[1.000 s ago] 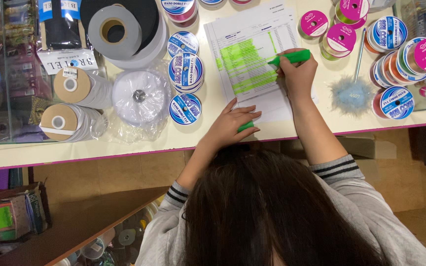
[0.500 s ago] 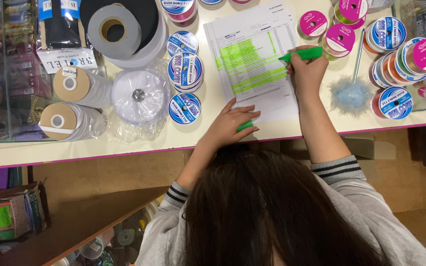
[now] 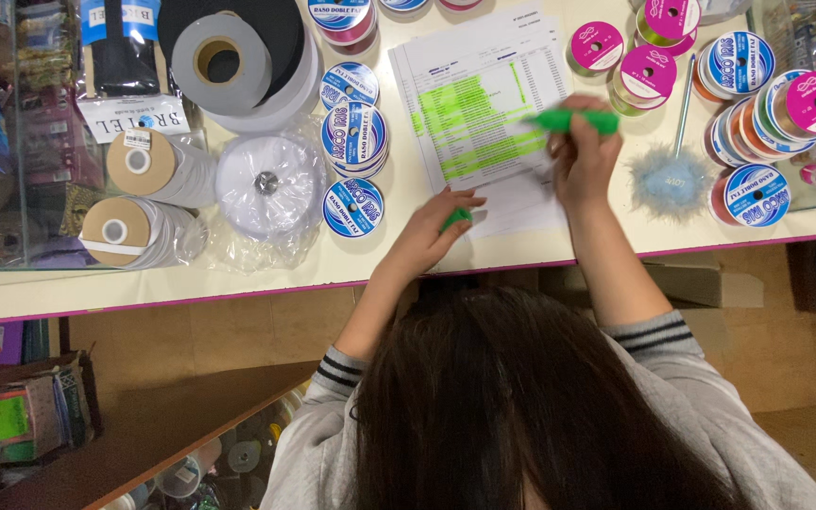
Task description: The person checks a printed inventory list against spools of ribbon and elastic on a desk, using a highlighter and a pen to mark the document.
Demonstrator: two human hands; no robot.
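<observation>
Step in hand: marking lines on a printed list (image 3: pixel 479 104) with a green highlighter (image 3: pixel 573 121).

Right hand (image 3: pixel 586 161): closed around the highlighter barrel, which lies almost level, its tip pointing left over the sheet. The tip is blurred, so contact with the paper cannot be confirmed.

Left hand (image 3: pixel 432 227): fingers curled loosely on the lower edge of the sheet, pinning it to the table (image 3: pixel 238 279). A small green piece (image 3: pixel 455 219), probably the highlighter cap, sits between the fingers.

Location of the list: flat on the table, near its front edge, slightly rotated, between the blue-and-white ribbon spools (image 3: pixel 353 142) on the left and the pink-capped spools (image 3: pixel 649 71) on the right. Several upper rows already carry green marking; the lower part is blank.

Grip advice: keep the barrel at a low angle so the broad edge of the tip meets the paper; draw each stroke along one row in a single pass.

Sheet control: keep the left hand pressing near the row being marked, so the paper does not slide or buckle.

Clearance: the blue pom-pom pen (image 3: pixel 665 179) lies just beside the right wrist; the wrist should stay over the sheet to avoid nudging it.

Risk: a fast stroke may stray into a neighbouring row.
</observation>
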